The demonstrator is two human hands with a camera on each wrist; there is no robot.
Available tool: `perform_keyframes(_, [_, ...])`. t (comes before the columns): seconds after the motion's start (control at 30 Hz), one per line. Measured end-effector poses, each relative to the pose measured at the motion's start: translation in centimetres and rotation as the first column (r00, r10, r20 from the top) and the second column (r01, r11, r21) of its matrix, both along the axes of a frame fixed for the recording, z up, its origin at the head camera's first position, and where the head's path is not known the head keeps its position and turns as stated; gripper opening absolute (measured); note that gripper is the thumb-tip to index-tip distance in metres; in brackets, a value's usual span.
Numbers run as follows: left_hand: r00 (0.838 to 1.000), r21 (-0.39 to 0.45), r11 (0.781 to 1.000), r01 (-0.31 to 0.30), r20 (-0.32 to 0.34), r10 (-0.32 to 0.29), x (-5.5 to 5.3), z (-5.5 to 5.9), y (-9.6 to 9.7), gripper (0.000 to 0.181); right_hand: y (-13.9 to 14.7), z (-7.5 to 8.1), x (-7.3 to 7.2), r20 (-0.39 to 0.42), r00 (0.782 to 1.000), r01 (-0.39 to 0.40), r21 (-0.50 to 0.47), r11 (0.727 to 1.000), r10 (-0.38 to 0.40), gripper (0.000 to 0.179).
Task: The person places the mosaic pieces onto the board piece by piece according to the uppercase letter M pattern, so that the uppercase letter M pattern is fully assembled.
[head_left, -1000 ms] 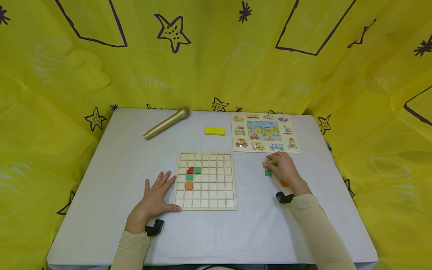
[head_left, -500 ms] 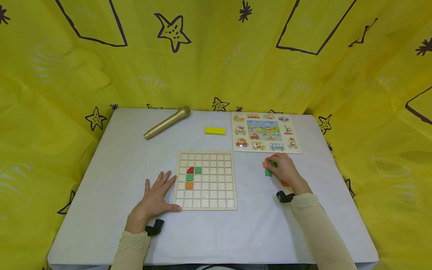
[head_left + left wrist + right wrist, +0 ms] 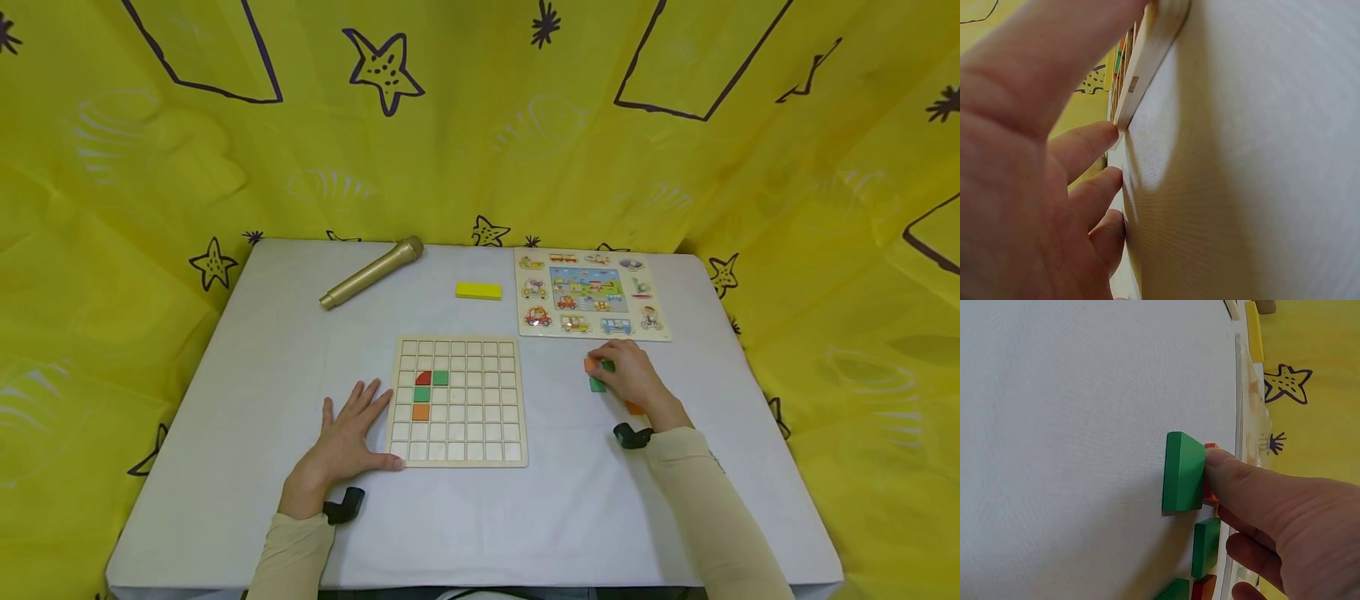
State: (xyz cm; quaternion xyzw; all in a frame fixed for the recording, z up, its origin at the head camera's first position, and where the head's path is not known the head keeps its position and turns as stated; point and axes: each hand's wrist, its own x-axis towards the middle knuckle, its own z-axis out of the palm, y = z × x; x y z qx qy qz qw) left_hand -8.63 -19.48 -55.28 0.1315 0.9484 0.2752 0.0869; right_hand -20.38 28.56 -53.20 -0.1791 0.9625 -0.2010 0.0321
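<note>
My left hand [image 3: 341,454] lies spread at the left side of a wooden grid board [image 3: 472,433]. Its thumb and fingertips touch the board's edge. Set in the grid are a red rounded tile [image 3: 423,379], two green square tiles [image 3: 441,378] and an orange one [image 3: 421,412]. To the right of the board, my right hand [image 3: 633,375] pinches an orange tile [image 3: 1210,481] low over the table. Just in front of it stands a green square tile [image 3: 1175,472]. Another green tile [image 3: 1207,547] sits beside it, partly hidden under the hand in the head view.
An orange tile [image 3: 635,408] lies by the right wrist. Beyond the hands are a vehicle picture puzzle [image 3: 656,333], a yellow block [image 3: 478,292] and a gold microphone [image 3: 371,275]. A yellow patterned curtain [image 3: 450,150] surrounds the white table [image 3: 562,533].
</note>
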Motion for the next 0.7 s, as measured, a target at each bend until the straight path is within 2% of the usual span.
perform_keyframes(0.37, [1.000, -0.002, 1.000, 0.005, 0.002, -0.005, -0.01, 0.09, -0.02, 0.118, -0.26, -0.03, -0.05, -0.026, 0.999, -0.019, -0.008, 1.000, 0.019, 0.027])
perform_keyframes(0.7, [1.000, -0.003, 1.000, 0.005, 0.004, -0.005, 0.00, 0.01, -0.02, 0.118, -0.66, -0.33, -0.20, -0.070, 0.997, -0.029, 0.062, 0.998, 0.033, 0.025])
